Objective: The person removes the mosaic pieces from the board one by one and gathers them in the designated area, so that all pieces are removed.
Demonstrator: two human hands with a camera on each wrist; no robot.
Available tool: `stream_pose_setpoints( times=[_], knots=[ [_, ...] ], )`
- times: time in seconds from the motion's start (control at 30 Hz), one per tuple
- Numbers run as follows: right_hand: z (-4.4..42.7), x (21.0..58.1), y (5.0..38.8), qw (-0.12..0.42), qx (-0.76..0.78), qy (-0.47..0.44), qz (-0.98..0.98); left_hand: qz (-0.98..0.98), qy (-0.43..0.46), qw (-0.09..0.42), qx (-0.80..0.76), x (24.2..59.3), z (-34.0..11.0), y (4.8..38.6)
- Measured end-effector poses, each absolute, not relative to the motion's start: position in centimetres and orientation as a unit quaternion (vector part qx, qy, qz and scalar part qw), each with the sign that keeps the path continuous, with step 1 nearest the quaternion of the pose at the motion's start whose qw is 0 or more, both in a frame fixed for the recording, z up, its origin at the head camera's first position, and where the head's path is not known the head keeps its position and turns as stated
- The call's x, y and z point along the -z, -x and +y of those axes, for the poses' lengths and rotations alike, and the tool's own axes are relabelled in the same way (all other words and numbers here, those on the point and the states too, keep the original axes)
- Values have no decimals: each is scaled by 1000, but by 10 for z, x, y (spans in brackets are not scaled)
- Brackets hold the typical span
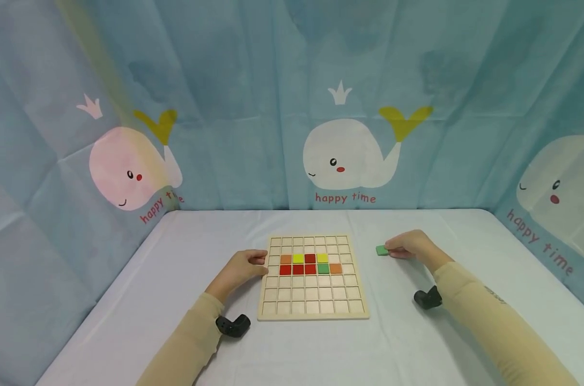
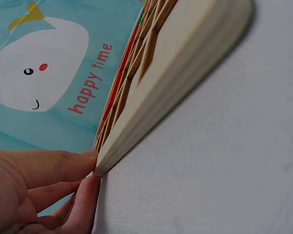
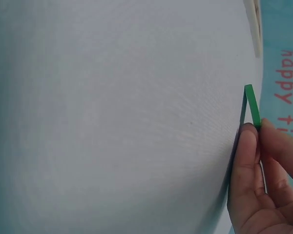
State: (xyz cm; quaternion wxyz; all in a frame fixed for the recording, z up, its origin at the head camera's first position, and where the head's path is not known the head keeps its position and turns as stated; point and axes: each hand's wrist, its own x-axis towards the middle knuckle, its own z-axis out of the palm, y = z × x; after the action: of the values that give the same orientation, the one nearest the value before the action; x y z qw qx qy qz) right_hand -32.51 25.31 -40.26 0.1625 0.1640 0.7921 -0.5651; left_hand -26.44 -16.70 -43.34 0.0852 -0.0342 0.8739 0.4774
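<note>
I count nine tiles (image 1: 298,269) seated in the board (image 1: 313,317); one green tile (image 1: 382,250), right of it, remains unplaced. The right hand (image 1: 412,244) pinches that tile; the left hand (image 1: 241,272) pinches the board's left edge.

Red "happy time" lettering (image 1: 345,198) repeats beneath whales (image 1: 349,155) on the blue curtain (image 1: 224,69) beyond the fingers (image 1: 397,244); print (image 1: 494,294) on the right sleeve (image 1: 492,319), behind them, is illegible.

Red, orange, yellow and green tiles (image 1: 298,269) are patterning a beige gridded board (image 1: 298,294); another square (image 1: 381,250) is showing green.
</note>
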Motion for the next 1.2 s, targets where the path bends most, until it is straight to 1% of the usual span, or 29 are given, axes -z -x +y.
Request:
stream_pose_setpoints(
  times=[0.47,0.7,0.87,1.03,1.2],
  knots=[
    [246,398,327,149,547,-164,807,874,50,77,-477,433,-166,263],
    [245,399,330,148,517,-197,820,874,48,80,-477,436,-165,265],
    [244,399,333,145,504,-188,831,872,45,77,-481,434,-166,266],
    [244,400,332,148,512,-201,822,871,42,82,-482,435,-166,265],
    [244,399,328,149,521,-180,821,872,38,80,-482,434,-166,264]
  ],
)
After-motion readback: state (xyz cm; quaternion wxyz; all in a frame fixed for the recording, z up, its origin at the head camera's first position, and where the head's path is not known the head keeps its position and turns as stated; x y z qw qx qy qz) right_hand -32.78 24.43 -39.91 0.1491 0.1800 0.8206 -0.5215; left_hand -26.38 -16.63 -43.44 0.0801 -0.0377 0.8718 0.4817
